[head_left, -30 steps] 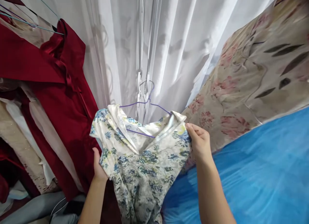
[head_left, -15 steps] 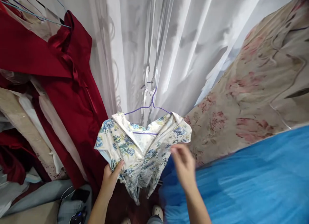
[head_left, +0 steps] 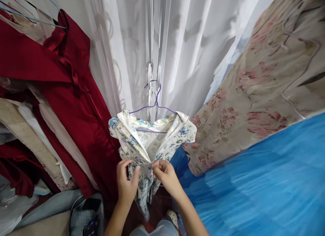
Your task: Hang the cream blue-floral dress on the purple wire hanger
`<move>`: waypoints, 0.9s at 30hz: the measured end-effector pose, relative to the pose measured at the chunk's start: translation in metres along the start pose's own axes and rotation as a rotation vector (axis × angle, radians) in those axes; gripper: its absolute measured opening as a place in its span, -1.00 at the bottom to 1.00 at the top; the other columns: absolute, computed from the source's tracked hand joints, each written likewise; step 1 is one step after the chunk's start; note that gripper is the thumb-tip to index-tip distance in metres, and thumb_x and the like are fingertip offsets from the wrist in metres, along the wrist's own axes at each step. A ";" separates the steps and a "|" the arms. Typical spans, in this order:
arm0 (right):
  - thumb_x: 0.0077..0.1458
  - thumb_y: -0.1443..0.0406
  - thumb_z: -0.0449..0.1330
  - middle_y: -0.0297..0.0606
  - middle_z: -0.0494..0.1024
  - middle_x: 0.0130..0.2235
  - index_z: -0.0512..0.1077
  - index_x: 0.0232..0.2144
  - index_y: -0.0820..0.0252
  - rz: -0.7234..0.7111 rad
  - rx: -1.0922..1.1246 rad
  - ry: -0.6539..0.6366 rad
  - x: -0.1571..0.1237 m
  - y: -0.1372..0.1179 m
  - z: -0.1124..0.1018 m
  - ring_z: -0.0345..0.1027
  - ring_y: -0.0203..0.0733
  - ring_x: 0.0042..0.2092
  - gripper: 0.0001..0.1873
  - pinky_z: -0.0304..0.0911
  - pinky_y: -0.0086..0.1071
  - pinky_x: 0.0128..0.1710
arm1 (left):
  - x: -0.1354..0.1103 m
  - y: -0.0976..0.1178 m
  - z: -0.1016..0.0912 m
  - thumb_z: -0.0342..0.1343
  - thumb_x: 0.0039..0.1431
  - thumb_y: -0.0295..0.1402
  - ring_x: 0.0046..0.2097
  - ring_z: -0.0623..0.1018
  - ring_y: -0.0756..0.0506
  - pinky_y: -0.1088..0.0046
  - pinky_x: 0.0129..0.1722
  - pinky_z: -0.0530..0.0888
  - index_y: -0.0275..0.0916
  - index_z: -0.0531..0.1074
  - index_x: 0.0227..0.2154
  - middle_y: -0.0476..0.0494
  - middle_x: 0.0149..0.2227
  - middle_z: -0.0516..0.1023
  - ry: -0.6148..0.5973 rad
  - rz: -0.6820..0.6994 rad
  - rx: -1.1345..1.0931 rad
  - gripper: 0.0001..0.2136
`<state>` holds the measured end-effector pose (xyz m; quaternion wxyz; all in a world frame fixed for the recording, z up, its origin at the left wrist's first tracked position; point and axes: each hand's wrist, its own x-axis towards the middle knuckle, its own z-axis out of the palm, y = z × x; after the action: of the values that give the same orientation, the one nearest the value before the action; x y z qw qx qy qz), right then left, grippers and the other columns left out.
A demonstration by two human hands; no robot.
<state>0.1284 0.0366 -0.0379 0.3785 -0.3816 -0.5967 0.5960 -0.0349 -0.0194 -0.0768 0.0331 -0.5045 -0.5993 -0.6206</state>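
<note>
A short-sleeved floral blouse (head_left: 175,136), cream with blue and yellow flowers, hangs on a purple wire hanger (head_left: 156,103) in front of me. At the bottom of its V-neckline my right hand (head_left: 165,173) pinches the front edge between thumb and fingertips. My left hand (head_left: 128,181) is just beside it, at the blouse's left front, with thumb and fingers apart and the cloth behind them. The lower part of the blouse hangs in folds, partly hidden by both hands.
Dark red garments (head_left: 76,87) hang at left. A beige dress with pink flowers (head_left: 228,117) and blue gauzy fabric (head_left: 254,181) fill the right. White curtains (head_left: 182,53) hang behind a metal stand (head_left: 149,56). A phone (head_left: 89,228) lies in a grey container at lower left.
My right hand has moved left from the blouse's right side to the neckline's bottom and pinched it. My left hand has released the blouse's side and shifted right. The blouse front has bunched inward.
</note>
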 end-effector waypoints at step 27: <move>0.07 0.13 0.26 -0.33 0.47 -0.63 0.41 -0.56 0.21 0.062 -0.323 -0.033 -0.006 -0.018 -0.004 0.22 -0.32 -0.61 -0.70 0.06 -0.47 -0.60 | -0.017 0.023 0.017 0.12 0.20 -0.39 -0.27 0.51 -0.10 0.39 -0.22 0.43 -0.18 0.49 -0.32 -0.09 -0.39 0.53 -0.335 -0.018 -0.062 -0.94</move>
<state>0.1349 0.0328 -0.0196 0.2840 -0.4459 -0.6786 0.5100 -0.0020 -0.0227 -0.0761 -0.0882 -0.5965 -0.5815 -0.5462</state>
